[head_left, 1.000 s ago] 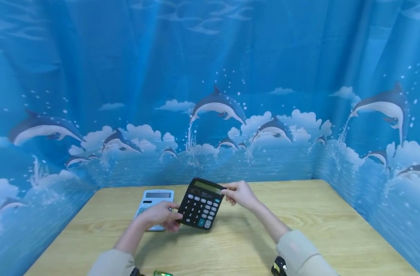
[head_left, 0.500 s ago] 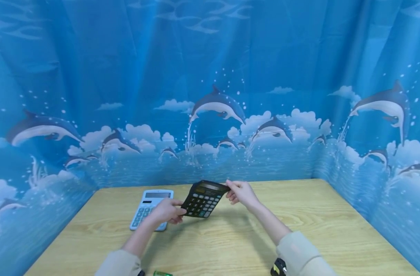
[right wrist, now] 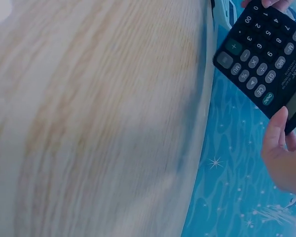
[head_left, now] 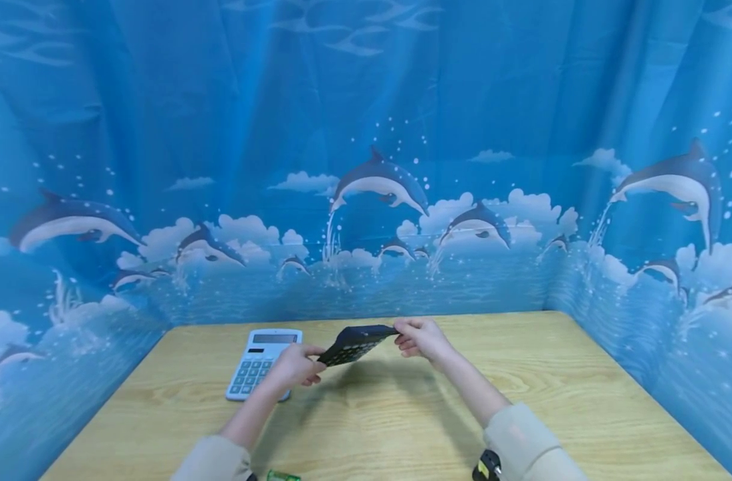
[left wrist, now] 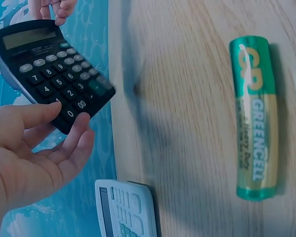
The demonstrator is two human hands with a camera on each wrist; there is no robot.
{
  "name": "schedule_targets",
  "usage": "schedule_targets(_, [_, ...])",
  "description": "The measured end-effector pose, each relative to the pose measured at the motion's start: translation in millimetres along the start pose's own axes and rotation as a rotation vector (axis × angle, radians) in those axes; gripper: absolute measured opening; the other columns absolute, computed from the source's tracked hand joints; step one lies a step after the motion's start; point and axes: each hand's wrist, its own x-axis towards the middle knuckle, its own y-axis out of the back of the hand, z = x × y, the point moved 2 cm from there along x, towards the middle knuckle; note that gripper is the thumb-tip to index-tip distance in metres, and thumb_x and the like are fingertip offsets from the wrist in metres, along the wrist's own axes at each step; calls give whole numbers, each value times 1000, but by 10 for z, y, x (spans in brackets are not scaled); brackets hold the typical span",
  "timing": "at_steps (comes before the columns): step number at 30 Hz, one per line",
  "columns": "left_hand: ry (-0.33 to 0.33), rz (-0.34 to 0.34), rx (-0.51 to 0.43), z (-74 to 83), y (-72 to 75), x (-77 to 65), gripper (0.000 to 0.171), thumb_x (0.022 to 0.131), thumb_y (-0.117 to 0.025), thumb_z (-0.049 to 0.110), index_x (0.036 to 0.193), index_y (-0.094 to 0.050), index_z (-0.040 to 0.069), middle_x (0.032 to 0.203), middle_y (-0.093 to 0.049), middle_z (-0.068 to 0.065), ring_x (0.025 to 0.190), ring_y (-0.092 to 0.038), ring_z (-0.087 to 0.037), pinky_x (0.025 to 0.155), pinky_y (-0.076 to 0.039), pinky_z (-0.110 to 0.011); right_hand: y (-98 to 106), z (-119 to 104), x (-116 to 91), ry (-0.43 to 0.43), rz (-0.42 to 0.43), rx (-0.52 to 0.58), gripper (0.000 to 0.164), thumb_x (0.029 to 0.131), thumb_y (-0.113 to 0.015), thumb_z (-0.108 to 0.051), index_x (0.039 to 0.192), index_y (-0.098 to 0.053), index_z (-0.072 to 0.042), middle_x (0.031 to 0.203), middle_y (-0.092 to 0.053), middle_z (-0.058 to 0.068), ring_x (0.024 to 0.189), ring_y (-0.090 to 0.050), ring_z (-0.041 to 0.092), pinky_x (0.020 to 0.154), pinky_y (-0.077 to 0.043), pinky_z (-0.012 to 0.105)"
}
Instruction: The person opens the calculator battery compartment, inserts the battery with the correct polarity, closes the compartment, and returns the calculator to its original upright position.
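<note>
Both hands hold a black calculator [head_left: 355, 342] above the table, tilted so that in the head view little more than its top edge shows. My left hand [head_left: 295, 366] pinches its lower left corner; in the left wrist view the fingers sit by the 0 key of the black calculator [left wrist: 56, 74]. At the opposite corner, beside the display, my right hand [head_left: 424, 341] pinches it between thumb and fingers, as the right wrist view shows on the black calculator [right wrist: 266, 54]. A white calculator [head_left: 254, 364] lies on the table, partly hidden behind the left hand.
A green and gold battery [left wrist: 256, 118] lies on the wooden table [head_left: 438, 427] near the front, mostly cut off in the head view. A blue dolphin-print curtain [head_left: 366, 133] hangs behind and at both sides of the table.
The black calculator has tipped from face towards me to nearly edge-on, its keys turning downward. My left hand has shifted slightly, uncovering more of the white calculator. Both hands keep their hold.
</note>
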Motion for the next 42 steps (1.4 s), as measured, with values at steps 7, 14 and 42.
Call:
schedule_targets(7, [-23,36,100,8,2,-4,43,77,-67,0,118,-56,-8,77,-65,-13,67,-63,-26,56,-51,-32,-20,13,-10,-27,-36,61,34,93,-50,-5,125,-49,8,74,-60,10,56,-56,10,54,-50,21])
schedule_targets(14, [4,48,173,8,11,-6,55,72,-73,3,122,-52,-7,86,-64,-11,70,-61,-21,59,-51,-33,-40,28,-21,-6,-82,19,39,92,-47,3,130,-42,8,76,-55,10,55,-53,10,52,-48,21])
schedule_targets(42, [212,-128,-128,-39,-252,-40,41,81,-66,2,111,-47,-18,81,-59,-21,53,-60,-18,57,-55,-34,98,204,-37,-63,56,-160,38,88,-59,-1,121,-49,14,76,-60,12,60,-57,14,61,-54,31])
